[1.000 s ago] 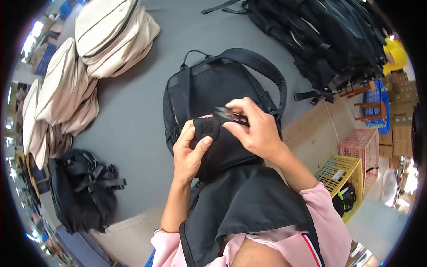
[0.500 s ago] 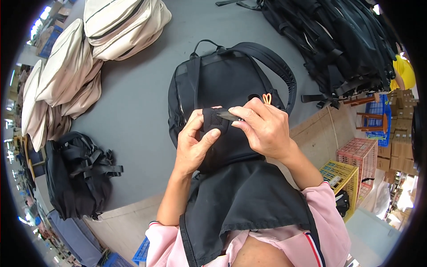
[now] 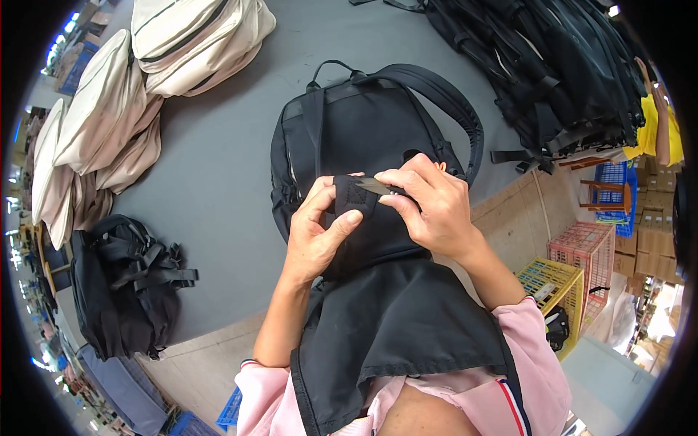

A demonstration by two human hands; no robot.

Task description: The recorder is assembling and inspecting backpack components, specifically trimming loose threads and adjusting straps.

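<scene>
A black backpack (image 3: 371,131) lies on the grey table in front of me, its handle at the far end and a padded strap curving out on the right. Over its near part, my left hand (image 3: 318,225) pinches a stitched black strap piece (image 3: 350,200) between thumb and fingers. My right hand (image 3: 429,207) grips small thread snips (image 3: 373,186), whose metal blades point left and rest at the stitching. Most of the snips is hidden by my fingers. Behind the right knuckles shows a bit of orange loop (image 3: 440,166); what it belongs to I cannot tell.
Beige backpacks (image 3: 109,109) are heaped at the far left, and a black backpack (image 3: 127,283) lies at the near left of the grey table (image 3: 225,182). More black backpacks (image 3: 542,73) are piled far right. Yellow (image 3: 549,280) and pink crates (image 3: 582,254) stand beyond the right edge; a person in yellow (image 3: 658,131) is behind.
The snips' blades have tilted slightly on the strap piece, and less of the orange loop shows. Both hands keep their grip. The person in yellow has shifted, with an arm now visible.
</scene>
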